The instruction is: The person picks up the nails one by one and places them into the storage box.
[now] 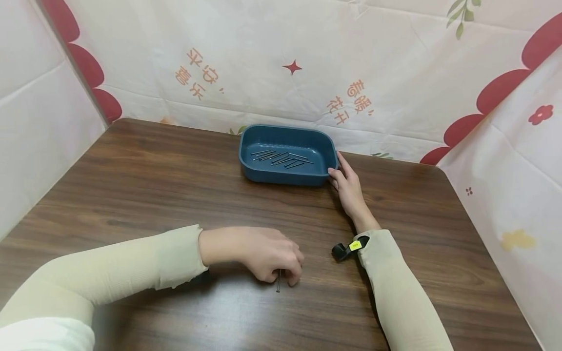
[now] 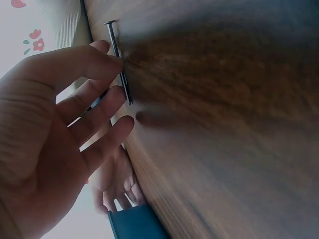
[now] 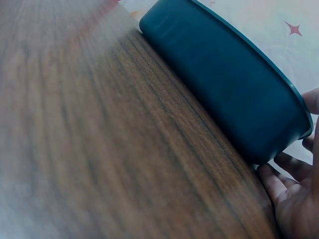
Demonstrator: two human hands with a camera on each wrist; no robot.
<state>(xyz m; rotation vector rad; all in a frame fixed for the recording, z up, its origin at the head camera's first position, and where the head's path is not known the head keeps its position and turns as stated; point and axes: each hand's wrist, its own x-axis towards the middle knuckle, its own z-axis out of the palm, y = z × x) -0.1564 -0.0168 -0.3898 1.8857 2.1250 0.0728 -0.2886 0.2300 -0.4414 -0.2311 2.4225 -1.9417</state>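
My left hand (image 1: 274, 253) is low over the front middle of the table. Its thumb and fingers pinch a thin metal nail (image 1: 278, 281), whose flat head points toward the front edge. In the left wrist view the nail (image 2: 113, 37) lies close along the tabletop, partly covered by the thumb. Farther back, my right hand (image 1: 350, 190) holds the right end of a blue plastic basin (image 1: 287, 178), thumb at the rim. The right wrist view shows fingers (image 3: 294, 167) low against the basin's outer wall (image 3: 224, 84). Several loose nails (image 1: 285, 160) lie on the basin's floor.
The brown wood-grain table (image 1: 175, 195) carries the basin near its back edge. A printed white cloth (image 1: 263, 87) hangs right behind it and along both sides. A black strap with a yellow label (image 1: 354, 245) is on the right wrist.
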